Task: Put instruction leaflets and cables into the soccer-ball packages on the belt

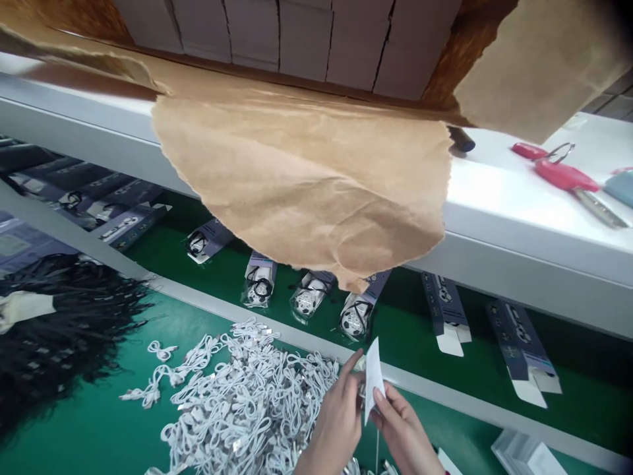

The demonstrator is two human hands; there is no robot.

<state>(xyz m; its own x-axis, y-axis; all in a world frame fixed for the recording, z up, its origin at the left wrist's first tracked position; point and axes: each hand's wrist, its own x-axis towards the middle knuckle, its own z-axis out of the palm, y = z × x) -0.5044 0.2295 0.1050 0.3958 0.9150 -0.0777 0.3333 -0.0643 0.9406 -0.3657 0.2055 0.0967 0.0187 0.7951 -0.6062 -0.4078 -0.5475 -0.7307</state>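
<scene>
Over the front edge of the conveyor, my right hand (401, 425) pinches a folded white paper sheet (374, 379) between thumb and fingers. Close against its left side is my left hand (339, 415), fingers curled around what looks like a small white cable, mostly hidden behind the paper. A thin white cord dangles below, between the hands. Left of my hands, a heap of coiled white USB cables (257, 396) covers part of the green table (148, 439). Just beyond the paper, a clear-bagged item with a football pattern (356, 320) pokes from its box on the green belt (395, 330).
Other boxes lie along the belt, including a dark open-flapped box (524, 349). A bundle of black straps (64, 336) sits left. White folded papers (527, 452) lie lower right. Above, a shelf (519, 244) holds a torn carton (306, 178) and a red-handled knife (568, 175).
</scene>
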